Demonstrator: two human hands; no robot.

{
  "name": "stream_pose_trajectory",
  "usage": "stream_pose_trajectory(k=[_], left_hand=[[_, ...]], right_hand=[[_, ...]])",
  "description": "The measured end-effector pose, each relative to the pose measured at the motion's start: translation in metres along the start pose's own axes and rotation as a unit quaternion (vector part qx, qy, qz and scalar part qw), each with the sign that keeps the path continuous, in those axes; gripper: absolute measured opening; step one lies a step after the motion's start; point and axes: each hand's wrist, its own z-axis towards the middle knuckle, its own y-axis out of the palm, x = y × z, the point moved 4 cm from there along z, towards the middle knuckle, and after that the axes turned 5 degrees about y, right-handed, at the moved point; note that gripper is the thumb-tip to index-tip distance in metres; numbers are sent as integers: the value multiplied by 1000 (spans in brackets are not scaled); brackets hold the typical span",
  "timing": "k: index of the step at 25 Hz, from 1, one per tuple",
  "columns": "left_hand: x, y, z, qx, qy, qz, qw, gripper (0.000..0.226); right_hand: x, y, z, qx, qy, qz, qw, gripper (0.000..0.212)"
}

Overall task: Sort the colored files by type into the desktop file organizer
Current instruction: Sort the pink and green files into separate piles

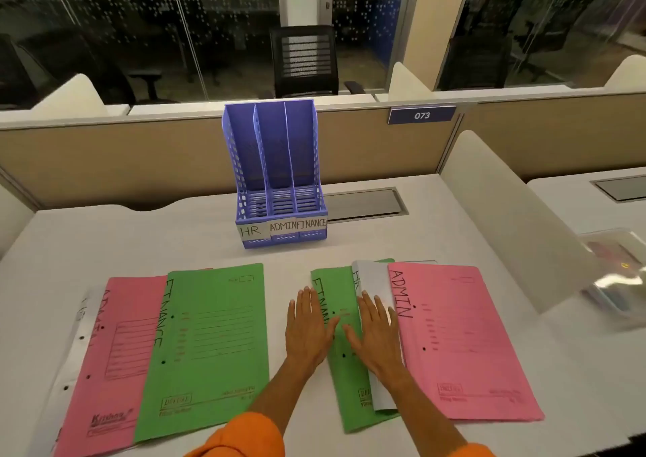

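Organizer (279, 177) empty; all files unsorted on tabletop (174, 232) before it. Both hands (307, 327) (375, 330) flat on green file (344, 379), fingers (304, 299) spread, holding nothing.

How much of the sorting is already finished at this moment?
Nothing is filed: all three slots of the blue organizer look empty. Both hands, left hand and right hand, lie flat on the right green file. All the green, pink and white files remain.

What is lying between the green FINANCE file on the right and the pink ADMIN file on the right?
In the head view, a white HR file lies between the right green FINANCE file and the right pink ADMIN file, overlapping the green one, with the right hand resting on it.
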Motion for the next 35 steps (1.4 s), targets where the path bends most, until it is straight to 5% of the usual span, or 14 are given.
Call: stream_pose_trajectory(k=[5,9,13,23,35], left_hand=[[3,9,-11,3,-49,-46,998,45],[13,16,-15,-10,-174,-248,953,45],[23,21,-12,-29,-246,-314,917,52],[26,26,-12,-48,-239,-408,880,45],[-14,-17,-21,17,-222,-407,886,43]], right_hand=[[10,12,-13,-37,17,38,998,72],[16,15,-18,-41,8,89,995,75],[18,13,-17,-33,3,127,991,73],[22,7,-20,-4,1,155,988,65],[11,2,-17,27,38,128,991,63]])
